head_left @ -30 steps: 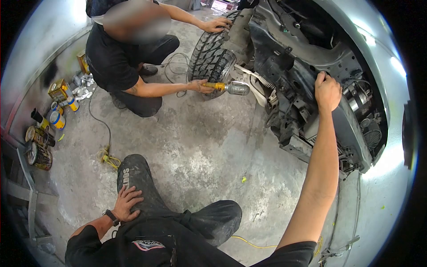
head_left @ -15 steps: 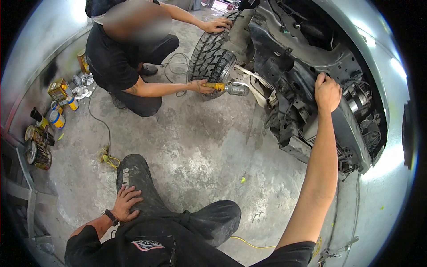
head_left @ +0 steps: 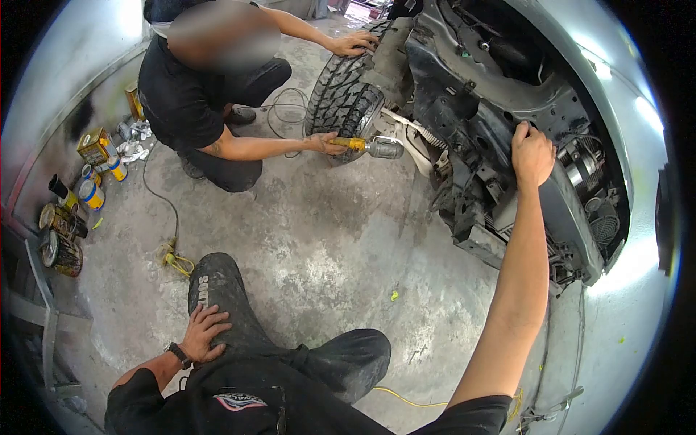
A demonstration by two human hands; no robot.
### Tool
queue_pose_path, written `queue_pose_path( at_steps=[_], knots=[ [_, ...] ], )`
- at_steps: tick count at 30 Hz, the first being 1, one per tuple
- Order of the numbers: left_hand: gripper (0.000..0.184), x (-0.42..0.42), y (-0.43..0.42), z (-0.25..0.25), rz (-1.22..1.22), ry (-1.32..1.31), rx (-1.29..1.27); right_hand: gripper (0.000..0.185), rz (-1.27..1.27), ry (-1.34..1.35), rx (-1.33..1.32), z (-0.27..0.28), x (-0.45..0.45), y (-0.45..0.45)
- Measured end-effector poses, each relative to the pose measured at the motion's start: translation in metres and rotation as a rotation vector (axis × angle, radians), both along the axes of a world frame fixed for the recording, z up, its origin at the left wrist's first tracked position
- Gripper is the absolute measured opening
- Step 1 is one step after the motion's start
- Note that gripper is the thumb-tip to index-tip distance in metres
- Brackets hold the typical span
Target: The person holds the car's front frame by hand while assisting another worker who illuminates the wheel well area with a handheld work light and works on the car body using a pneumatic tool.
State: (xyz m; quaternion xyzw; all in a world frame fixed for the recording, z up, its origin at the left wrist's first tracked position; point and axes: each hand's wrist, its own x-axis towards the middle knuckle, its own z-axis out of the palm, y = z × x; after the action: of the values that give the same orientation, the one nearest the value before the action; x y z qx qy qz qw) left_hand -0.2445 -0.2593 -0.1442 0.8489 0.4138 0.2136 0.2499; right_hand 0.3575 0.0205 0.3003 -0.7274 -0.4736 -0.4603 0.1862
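Observation:
My left hand (head_left: 206, 333) rests with fingers spread on my dark trouser leg (head_left: 243, 312), a watch on its wrist. At the end of my outstretched right arm, my right hand (head_left: 534, 156) lies over the dark metal frame rail (head_left: 569, 210) of a vehicle, its fingers curled over the edge and their tips hidden. Left of it are the wheel well's black metal parts and a coil-like boot (head_left: 433, 135). A co-worker (head_left: 177, 98) crouches by the tire (head_left: 337, 98), one hand on its tread, the other holding a yellow-handled work lamp (head_left: 370, 147) below the suspension.
Paint cans (head_left: 61, 252) and a square tin (head_left: 94, 147) line the left wall. A cable (head_left: 163, 194) runs over the floor behind the co-worker. The light-coloured body panel (head_left: 616, 319) stands at the right. A yellow cord (head_left: 409, 398) lies beside my knee.
The co-worker's lamp has shifted and tilted slightly. My two hands keep their places.

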Motion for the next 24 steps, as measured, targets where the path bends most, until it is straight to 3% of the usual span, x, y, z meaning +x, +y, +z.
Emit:
queue_pose_path(
  at_steps=[21,24],
  knots=[
    [0.053,0.000,0.000,-0.002,-0.002,0.033,0.002,0.051,-0.017,-0.022,-0.002,0.000,0.004,0.001],
    [0.052,-0.001,-0.001,-0.001,0.000,0.043,-0.010,0.059,-0.104,0.009,-0.181,0.009,0.035,0.013]
  ],
)
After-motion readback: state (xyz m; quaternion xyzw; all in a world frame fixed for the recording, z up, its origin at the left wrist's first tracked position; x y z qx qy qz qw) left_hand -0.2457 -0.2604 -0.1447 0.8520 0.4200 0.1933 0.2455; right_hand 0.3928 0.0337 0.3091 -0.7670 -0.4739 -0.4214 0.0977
